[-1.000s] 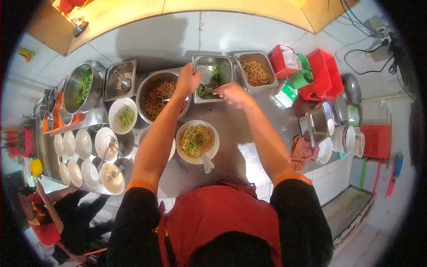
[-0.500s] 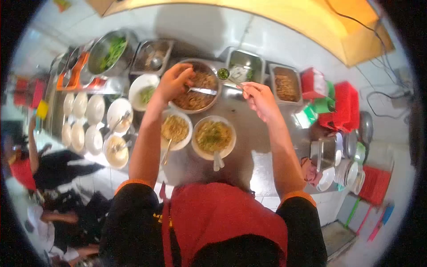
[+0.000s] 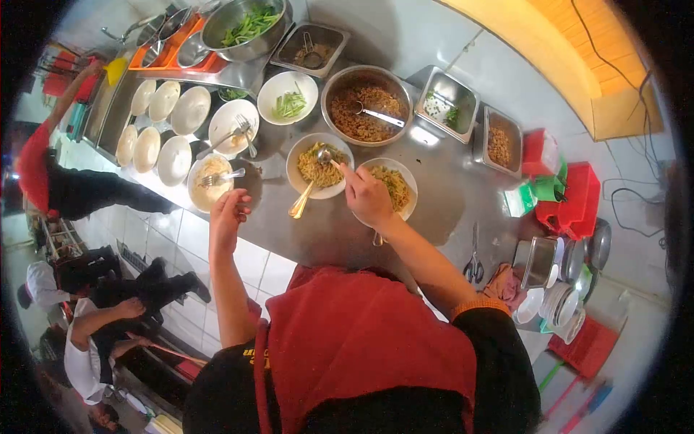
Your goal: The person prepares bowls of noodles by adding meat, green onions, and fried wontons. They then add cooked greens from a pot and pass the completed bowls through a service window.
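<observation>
Steel table carries a pan of mince at its far edge, unfilled white bowls along the left edge, two topped noodle bowls near the front. Right hand clamps a spoon over the left one; left hand hangs loosely curled, empty

Single head-worn fisheye view, steeply downward and close over the steel counter.

Noodle bowl left of second noodle bowl, meat pot behind them, all on counter
</observation>
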`<state>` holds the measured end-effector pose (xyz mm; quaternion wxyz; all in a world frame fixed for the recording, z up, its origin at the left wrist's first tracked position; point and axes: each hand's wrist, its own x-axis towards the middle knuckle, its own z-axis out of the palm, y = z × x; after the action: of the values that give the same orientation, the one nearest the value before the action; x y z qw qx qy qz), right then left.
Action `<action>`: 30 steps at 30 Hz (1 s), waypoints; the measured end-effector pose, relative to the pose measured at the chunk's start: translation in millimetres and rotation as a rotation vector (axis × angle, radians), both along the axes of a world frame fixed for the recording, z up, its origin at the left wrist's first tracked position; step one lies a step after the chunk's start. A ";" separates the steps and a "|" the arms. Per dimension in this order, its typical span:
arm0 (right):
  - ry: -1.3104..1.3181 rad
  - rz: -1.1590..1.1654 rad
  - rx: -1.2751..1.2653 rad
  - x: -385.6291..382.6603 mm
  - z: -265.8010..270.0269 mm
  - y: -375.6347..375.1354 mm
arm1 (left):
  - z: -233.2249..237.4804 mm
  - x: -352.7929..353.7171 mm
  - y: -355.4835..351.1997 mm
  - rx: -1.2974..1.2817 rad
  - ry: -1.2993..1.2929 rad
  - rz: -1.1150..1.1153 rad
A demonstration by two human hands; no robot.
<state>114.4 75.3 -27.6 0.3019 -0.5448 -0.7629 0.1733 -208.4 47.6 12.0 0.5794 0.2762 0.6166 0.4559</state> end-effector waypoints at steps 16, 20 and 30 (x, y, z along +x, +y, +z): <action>0.152 -0.680 0.081 159.1 45.7 101.9 | 17.3 20.3 52.4 0.111 0.084 -0.059; -0.340 -0.685 -0.299 227.5 43.9 147.1 | 10.8 44.3 59.3 0.087 0.154 -0.175; -0.448 -0.822 -0.002 341.4 55.0 148.7 | 19.3 70.3 63.1 0.152 0.208 -0.350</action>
<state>455.8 224.0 27.3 0.1728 -0.8263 -0.5298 -0.0818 -138.2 110.7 31.3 0.5605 0.4674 0.5796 0.3624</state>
